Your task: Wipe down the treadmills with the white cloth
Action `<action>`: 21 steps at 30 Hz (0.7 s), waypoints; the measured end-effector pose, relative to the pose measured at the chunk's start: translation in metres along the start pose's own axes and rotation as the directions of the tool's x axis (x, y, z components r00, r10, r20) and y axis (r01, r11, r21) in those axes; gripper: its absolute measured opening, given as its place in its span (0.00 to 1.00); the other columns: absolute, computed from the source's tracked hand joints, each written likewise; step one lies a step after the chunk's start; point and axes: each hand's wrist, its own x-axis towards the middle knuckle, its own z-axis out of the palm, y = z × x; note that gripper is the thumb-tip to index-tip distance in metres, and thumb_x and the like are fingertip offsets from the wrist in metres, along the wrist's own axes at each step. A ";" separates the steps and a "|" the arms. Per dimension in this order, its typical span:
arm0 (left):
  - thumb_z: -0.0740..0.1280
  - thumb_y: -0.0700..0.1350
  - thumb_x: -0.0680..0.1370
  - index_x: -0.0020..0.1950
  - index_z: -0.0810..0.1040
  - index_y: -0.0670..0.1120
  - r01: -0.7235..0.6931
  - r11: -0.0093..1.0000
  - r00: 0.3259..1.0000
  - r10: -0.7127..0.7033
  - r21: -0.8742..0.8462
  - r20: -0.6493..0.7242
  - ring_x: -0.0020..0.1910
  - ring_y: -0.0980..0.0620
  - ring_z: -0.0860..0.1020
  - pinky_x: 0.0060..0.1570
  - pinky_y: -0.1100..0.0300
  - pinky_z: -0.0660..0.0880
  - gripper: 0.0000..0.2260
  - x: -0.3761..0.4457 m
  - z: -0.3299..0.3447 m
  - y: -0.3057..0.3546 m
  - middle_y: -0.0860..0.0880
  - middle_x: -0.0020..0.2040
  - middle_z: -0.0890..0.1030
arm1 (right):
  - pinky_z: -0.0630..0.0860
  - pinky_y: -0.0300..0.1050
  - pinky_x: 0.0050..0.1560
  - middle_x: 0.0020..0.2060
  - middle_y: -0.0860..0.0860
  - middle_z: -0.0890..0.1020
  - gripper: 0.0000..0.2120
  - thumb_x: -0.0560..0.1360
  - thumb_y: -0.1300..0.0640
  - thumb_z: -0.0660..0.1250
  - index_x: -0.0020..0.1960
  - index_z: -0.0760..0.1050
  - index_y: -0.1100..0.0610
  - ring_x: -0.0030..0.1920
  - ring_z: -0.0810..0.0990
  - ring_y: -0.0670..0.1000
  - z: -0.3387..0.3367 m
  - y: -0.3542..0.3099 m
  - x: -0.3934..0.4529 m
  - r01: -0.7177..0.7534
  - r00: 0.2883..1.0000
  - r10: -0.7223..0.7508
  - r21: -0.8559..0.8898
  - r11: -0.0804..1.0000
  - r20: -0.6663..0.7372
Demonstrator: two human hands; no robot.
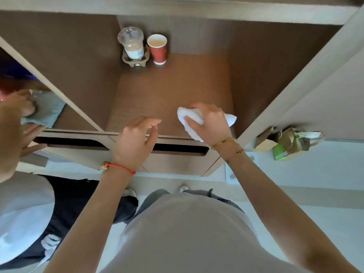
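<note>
My right hand [209,123] grips a bunched white cloth [190,117] and holds it down on a brown wooden shelf surface [169,89] near its front right edge. My left hand [137,138] hovers over the shelf's front edge with fingers loosely curled and nothing in it. No treadmill is in view.
At the back of the shelf stand a lidded clear plastic cup [132,44] in a cardboard holder and a red paper cup [158,49]. Another person [23,209] stands at my left, with a hand on a bluish cloth [46,108]. Paper bags [285,142] lie at right.
</note>
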 end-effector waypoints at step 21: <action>0.63 0.40 0.80 0.59 0.81 0.47 0.011 0.999 0.993 -0.016 0.039 0.120 0.52 0.46 0.81 0.49 0.47 0.79 0.11 0.053 0.010 -0.052 0.50 0.54 0.83 | 0.64 0.51 0.61 0.57 0.52 0.79 0.22 0.75 0.43 0.66 0.65 0.74 0.53 0.58 0.71 0.58 0.061 0.018 0.048 -0.034 0.994 0.050 -0.167 0.985 0.096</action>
